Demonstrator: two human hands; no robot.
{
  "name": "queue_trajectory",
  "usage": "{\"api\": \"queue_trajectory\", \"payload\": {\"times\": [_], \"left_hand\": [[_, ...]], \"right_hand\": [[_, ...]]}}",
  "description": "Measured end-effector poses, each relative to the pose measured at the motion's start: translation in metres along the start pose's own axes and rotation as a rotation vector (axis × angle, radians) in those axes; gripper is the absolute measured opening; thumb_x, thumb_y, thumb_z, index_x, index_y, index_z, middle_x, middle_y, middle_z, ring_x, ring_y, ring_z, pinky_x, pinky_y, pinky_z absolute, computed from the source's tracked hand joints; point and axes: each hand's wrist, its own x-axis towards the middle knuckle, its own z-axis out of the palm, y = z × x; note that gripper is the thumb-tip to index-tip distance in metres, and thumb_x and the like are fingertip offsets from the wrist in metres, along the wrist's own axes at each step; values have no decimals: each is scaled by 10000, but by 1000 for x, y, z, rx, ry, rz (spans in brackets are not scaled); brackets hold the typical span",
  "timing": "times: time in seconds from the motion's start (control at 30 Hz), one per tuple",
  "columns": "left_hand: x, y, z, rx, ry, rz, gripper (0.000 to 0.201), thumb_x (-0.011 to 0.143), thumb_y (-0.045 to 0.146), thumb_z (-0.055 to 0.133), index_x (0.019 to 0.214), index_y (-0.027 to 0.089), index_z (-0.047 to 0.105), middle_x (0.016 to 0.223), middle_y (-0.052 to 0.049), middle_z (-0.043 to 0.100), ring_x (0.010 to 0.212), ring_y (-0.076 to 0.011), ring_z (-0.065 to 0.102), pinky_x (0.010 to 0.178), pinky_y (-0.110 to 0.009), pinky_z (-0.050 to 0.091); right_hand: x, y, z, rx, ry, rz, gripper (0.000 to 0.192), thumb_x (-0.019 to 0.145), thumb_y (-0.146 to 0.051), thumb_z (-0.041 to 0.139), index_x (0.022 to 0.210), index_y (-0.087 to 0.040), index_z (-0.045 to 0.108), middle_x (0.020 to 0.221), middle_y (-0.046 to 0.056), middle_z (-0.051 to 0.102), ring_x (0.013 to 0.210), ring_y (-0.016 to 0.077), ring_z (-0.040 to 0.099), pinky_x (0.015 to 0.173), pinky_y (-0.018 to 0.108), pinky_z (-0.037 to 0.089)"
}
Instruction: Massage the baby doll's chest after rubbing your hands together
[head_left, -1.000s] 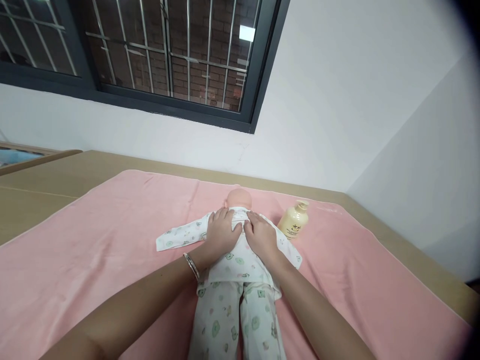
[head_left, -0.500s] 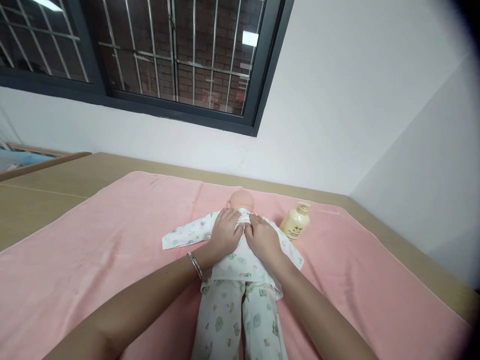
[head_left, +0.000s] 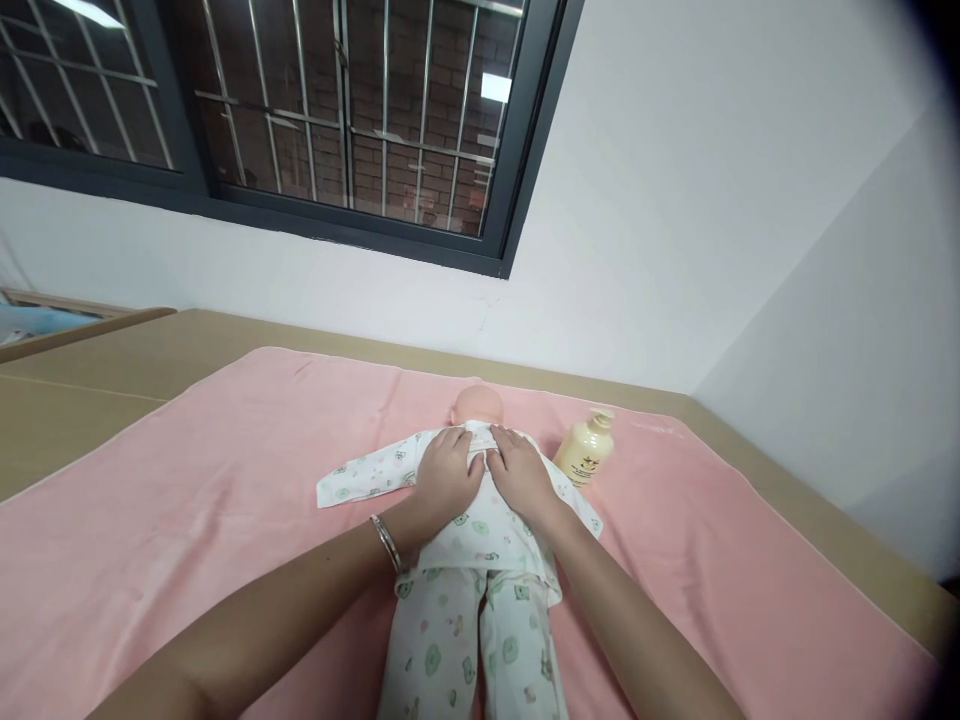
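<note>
A baby doll (head_left: 480, 540) in white printed pyjamas lies on a pink blanket (head_left: 247, 450), its bald head (head_left: 478, 403) toward the wall. The face does not show. My left hand (head_left: 448, 475) rests flat on the left side of the doll's upper back, with a bracelet (head_left: 385, 543) at the wrist. On the right side my right hand (head_left: 521, 475) lies flat in the same way, thumbs close together. Both hands have their fingers stretched out. One sleeve (head_left: 367, 475) reaches out to the left. Just right of the doll's shoulder stands a pale yellow pump bottle (head_left: 586, 450).
The blanket covers a tan wooden surface (head_left: 97, 390) that meets a white wall (head_left: 615, 250). Above is a dark-framed window (head_left: 345, 230) with metal bars behind it. At the far left, beyond a wooden edge, something light blue (head_left: 45, 322) shows.
The whole view has shifted slightly. Both hands stay on the doll's upper back, with barely any movement over the cloth.
</note>
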Motion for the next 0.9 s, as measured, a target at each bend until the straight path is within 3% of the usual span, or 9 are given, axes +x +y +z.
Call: {"api": "queue_trajectory", "payload": {"times": [0.13, 0.3, 0.43, 0.6, 0.77, 0.9], "left_hand": [[7, -3, -3, -10, -94, -45, 325, 852, 252, 517, 1144, 124, 581, 1177, -134, 623, 1139, -289, 547, 1021, -465, 436], [9, -7, -2, -5, -110, 6, 365, 865, 267, 508, 1202, 133, 550, 1226, -135, 598, 1183, -288, 521, 1048, -467, 404], [7, -5, -3, -24, -97, 70, 279, 887, 232, 475, 1128, 139, 581, 1126, -115, 630, 1096, -262, 554, 989, -440, 434], [5, -2, -5, -37, -89, 155, 222, 923, 209, 416, 1015, 164, 613, 1007, -78, 633, 996, -230, 564, 901, -398, 454], [5, 1, -6, 1, -101, 112, 234, 914, 216, 425, 1035, 162, 617, 1044, -88, 627, 1018, -242, 556, 917, -410, 450], [11, -3, -7, -24, -145, 28, 277, 866, 259, 512, 1113, 162, 593, 1132, -92, 622, 1071, -255, 552, 973, -419, 436]], "right_hand": [[-8, -14, -1, -106, 45, 11, 438, 961, -230, 329, 1305, -63, 542, 1304, 159, 565, 1237, 255, 488, 1079, 364, 300], [-13, -23, -1, -148, 59, 11, 403, 968, -227, 318, 1205, -79, 608, 1225, 155, 615, 1193, 256, 527, 1032, 348, 352], [-10, -16, -4, -94, 67, 24, 395, 956, -235, 341, 1241, -114, 586, 1262, 134, 598, 1205, 245, 517, 1021, 341, 358], [0, 1, -8, -13, 18, -63, 368, 951, -260, 370, 1232, -148, 580, 1259, 92, 604, 1174, 210, 529, 991, 304, 366], [1, 5, -6, -26, 11, -93, 410, 962, -257, 353, 1308, -118, 525, 1334, 100, 551, 1241, 205, 473, 1046, 306, 315], [-8, -12, -5, -120, 43, -61, 357, 950, -213, 364, 1218, -111, 577, 1230, 119, 611, 1160, 219, 523, 1017, 311, 334]]}}
